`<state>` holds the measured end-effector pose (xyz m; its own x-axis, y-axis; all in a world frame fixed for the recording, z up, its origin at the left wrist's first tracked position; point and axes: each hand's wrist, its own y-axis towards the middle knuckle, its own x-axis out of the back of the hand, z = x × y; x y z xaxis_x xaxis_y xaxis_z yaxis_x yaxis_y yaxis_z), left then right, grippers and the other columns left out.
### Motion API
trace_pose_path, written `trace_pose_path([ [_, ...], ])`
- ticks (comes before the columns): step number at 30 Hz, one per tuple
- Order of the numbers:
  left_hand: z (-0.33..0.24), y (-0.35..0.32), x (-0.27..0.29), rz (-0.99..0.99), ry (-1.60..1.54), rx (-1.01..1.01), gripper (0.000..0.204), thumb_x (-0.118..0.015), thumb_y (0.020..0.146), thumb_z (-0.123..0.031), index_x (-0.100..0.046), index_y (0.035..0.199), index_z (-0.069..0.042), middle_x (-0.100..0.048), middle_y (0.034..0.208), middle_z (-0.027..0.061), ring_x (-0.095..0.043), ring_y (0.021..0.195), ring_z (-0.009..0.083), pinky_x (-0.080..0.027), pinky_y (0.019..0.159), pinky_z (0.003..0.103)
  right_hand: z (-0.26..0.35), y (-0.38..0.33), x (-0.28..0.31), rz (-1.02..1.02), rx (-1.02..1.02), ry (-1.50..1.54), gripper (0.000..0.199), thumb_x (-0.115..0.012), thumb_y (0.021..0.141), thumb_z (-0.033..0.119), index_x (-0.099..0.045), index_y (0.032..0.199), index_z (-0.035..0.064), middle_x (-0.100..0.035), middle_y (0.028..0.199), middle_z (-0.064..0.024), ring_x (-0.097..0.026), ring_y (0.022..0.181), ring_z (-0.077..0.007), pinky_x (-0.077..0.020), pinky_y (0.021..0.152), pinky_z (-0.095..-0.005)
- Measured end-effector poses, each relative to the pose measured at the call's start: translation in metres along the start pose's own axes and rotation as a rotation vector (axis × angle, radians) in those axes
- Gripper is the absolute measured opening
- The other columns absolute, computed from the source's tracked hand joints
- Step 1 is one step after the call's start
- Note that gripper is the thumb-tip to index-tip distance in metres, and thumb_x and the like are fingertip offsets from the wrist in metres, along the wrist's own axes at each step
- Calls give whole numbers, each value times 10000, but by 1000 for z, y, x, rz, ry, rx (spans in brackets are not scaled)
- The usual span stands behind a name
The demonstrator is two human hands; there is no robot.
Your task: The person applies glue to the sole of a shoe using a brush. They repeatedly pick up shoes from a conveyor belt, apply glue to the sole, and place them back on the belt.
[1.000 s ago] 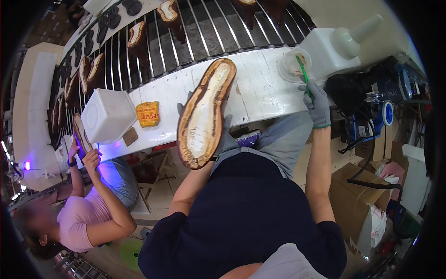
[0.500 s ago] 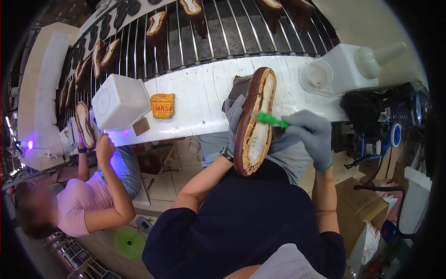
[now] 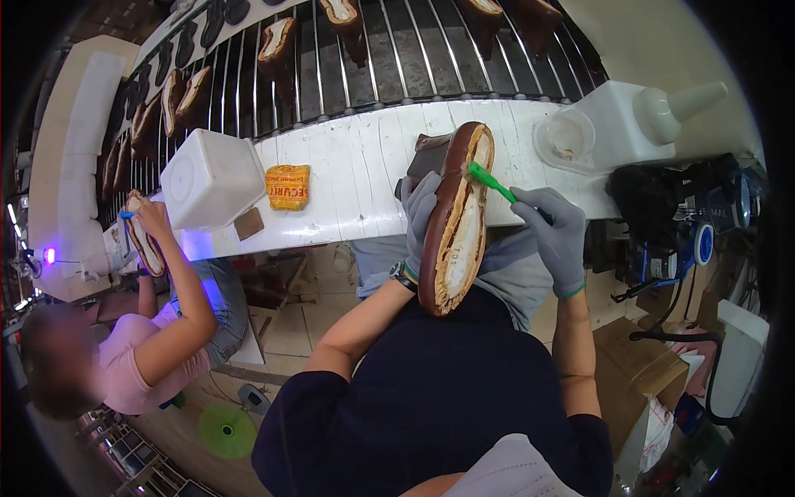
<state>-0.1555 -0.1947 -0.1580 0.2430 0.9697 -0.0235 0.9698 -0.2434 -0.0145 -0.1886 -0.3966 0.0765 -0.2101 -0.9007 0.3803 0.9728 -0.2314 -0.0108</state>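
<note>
My gloved left hand (image 3: 421, 209) is wrapped round the side of a brown leather shoe upper (image 3: 438, 258), held bottom side up above the near table edge. Its pale insole and the folded leather margin around it face up. In my gloved right hand (image 3: 553, 236) is a green-handled brush (image 3: 494, 182), gripped between thumb and fingers. The brush's head touches the margin toward the shoe's far end. Part of my left fingers is hidden behind the shoe. A dark leather piece (image 3: 421, 159) shows beside the shoe's far part.
On the white table (image 3: 356, 157) are a white square container (image 3: 211, 180), a yellow packet (image 3: 288, 187), a brown block (image 3: 248, 224), a clear cup (image 3: 566, 136) and a white bottle (image 3: 625, 124). Several shoes rest on a roller rack (image 3: 373, 70). At left, a co-worker (image 3: 178, 319) brushes another shoe.
The green brush in my right hand has moved from the shoe's middle toward its far end. The co-worker's hand has reached onto their own shoe with a blue tool.
</note>
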Motion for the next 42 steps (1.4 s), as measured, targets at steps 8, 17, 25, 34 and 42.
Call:
trace_pose_path([
  [8,-7,4,5,16,12,37,665,-739,856,-212,-365,1399,-127,-493,1415,133,-502,1311,330,-213,1164,627,16,-14,0,117,-57,95,200,-705,836,-13,-748,1031,-20,-688,809,-55,-601,705,-71,-450,635,-223],
  [17,2,7,3,17,320,-311,698,-754,850,-210,-335,1402,-127,-477,1420,140,-503,1306,341,-218,1163,636,-51,58,0,-181,-8,-184,201,-724,876,137,-759,1035,19,-635,717,30,-397,597,-26,-314,514,-240],
  [25,-33,10,4,-81,206,-299,687,-762,840,-193,-363,1392,-107,-502,1397,140,-516,1281,335,-241,1155,614,-26,21,16,284,-102,83,166,-727,854,133,-774,970,24,-672,728,27,-452,606,-17,-360,540,-226],
  [34,-97,12,-8,-190,222,-620,609,-817,775,-254,-526,1268,-47,-548,1303,159,-507,1247,340,-295,1105,561,-35,40,3,48,-69,-15,190,-731,855,152,-772,988,23,-669,701,17,-410,565,-21,-329,512,-227],
  [42,-78,1,10,40,-36,-59,651,-784,802,-250,-472,1343,-65,-504,1363,156,-476,1296,343,-232,1154,571,24,-7,8,263,103,6,185,-736,825,34,-747,1007,-3,-702,809,-63,-636,685,-108,-483,627,-257],
])
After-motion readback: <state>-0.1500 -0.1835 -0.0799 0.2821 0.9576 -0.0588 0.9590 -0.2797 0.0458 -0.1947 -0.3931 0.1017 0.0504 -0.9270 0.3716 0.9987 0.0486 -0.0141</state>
